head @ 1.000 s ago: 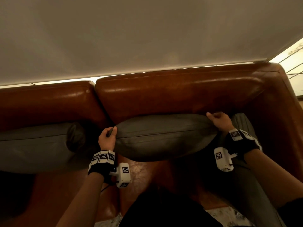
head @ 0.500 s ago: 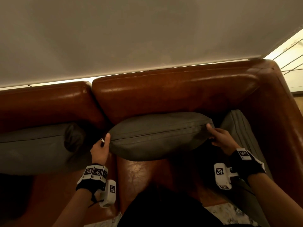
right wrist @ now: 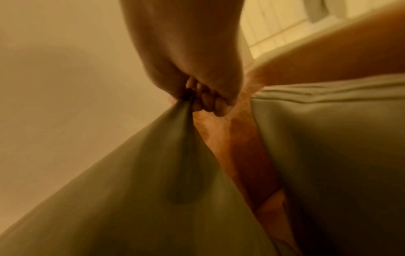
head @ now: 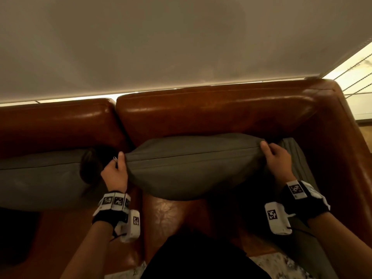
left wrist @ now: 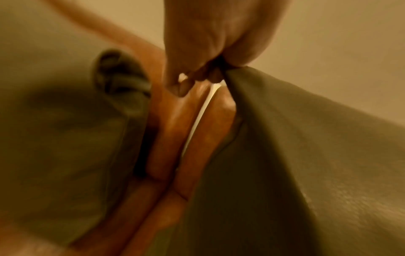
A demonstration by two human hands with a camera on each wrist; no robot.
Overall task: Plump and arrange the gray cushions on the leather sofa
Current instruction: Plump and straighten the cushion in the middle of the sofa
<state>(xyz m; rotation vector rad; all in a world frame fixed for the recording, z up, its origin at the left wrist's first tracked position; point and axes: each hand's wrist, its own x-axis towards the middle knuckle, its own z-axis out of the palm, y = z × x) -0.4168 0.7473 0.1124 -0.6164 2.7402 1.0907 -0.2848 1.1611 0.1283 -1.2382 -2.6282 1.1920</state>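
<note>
Gray fabric fills the far left of the head view, where one cushion (head: 40, 178) lies slumped along the seat of the leather sofa (head: 201, 115), its near end dented and dark. Just right of it, the left hand (head: 114, 174) pinches the left corner of the middle cushion (head: 191, 168); the left wrist view shows the fingertips (left wrist: 203, 76) drawn tight on that corner, with a small zip pull poking out beside the thumb. The middle cushion stands on its long edge against the backrest, seam uppermost, belly bulging toward the person. At its other end the right hand (head: 275, 158) has the right corner bunched in curled fingers (right wrist: 208, 104), the cloth pulled into a taut peak. Further right, a third cushion (head: 296, 158) leans into the sofa's arm corner, partly hidden by the right wrist. The step in hand looks like plumping the middle cushion by its two top corners. The next move probably calls for an even lift and shake from both corners, then setting it down square between its neighbours without knocking either.
</note>
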